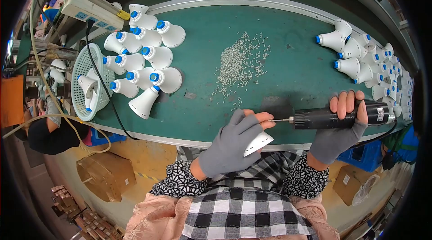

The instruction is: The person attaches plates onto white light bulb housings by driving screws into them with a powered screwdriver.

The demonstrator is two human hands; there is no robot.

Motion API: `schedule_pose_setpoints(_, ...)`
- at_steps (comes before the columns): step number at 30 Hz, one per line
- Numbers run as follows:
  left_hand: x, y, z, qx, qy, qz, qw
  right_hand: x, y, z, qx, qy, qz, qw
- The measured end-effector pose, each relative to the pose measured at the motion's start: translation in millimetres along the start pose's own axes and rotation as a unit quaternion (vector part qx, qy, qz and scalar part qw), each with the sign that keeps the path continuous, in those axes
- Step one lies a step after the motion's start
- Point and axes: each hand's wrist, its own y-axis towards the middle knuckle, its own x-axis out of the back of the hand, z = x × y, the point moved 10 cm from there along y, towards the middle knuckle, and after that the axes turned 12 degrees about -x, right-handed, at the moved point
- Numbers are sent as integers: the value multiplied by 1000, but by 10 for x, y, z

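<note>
My left hand (234,143), in a grey fingerless glove, grips a white cone-shaped housing (259,143) near the table's front edge. Its thumb and forefinger pinch at the tip of the driver bit, and whether a screw is between them is too small to tell. My right hand (344,125), gloved the same way, is wrapped round a black electric screwdriver (317,118) lying level, its bit pointing left at my left fingertips. Beyond my hands, a loose heap of small silvery screws (238,65) is spread on the green tabletop (198,78).
White housings with blue ends (144,51) stand grouped at the left, and more white housings (355,60) crowd the right. A pale green basket (80,67) holds some housings. A black cable (101,78) runs from a power strip (92,13) over the table edge. A person (49,134) is at far left.
</note>
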Motion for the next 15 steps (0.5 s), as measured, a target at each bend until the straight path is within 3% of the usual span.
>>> schedule_pose_setpoints(2,-3,-5,28,7,-42,-6,999,-79,1,-8,-5,20,52,998)
schedule_pose_setpoints(6,-31,-19,122,75,-179,-16,981,-102,-22,21,10,-4,40,999)
schedule_pose_setpoints(9,-107,-81,283,121,-299,-80,943,-82,-90,146,43,-11,14,999)
schedule_pose_setpoints(12,-294,-273,489,310,-403,-96,856,-101,-173,291,71,1,20,997)
schedule_pose_setpoints(15,-344,-297,493,340,-406,-87,843,-141,-299,345,70,-11,48,996)
